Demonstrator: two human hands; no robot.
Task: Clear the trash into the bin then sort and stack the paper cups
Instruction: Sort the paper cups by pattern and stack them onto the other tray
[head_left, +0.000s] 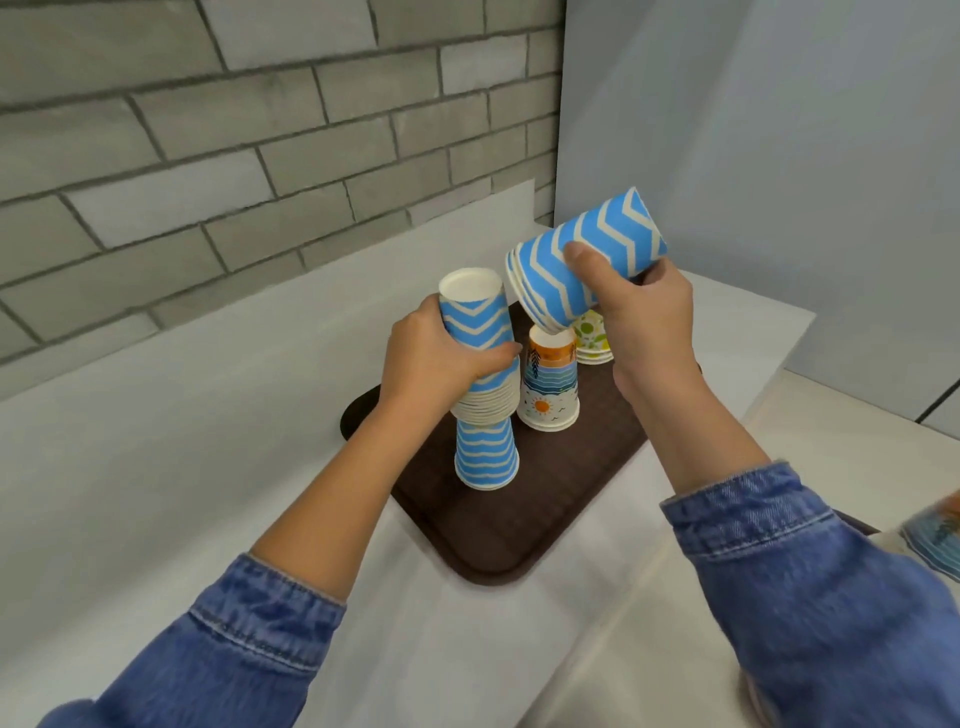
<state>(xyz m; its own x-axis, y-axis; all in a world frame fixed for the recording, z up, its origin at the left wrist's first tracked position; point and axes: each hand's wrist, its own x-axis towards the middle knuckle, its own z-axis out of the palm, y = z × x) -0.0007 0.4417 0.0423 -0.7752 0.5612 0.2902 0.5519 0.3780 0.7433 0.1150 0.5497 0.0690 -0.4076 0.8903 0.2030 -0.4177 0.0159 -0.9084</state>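
Your left hand (436, 358) clamps the tall upside-down blue zigzag paper cup stack (485, 384) steady; right hand (644, 312) grips a tilted matching bundle (582, 260), likely to nest on top.

Soft, even, bright light with no glare fills the scene, leaving only faint shadows under the cups between the hands, while wide-angle bending curves the brick lines above them and blur smears the frame corner beyond the right sleeve (810, 561).
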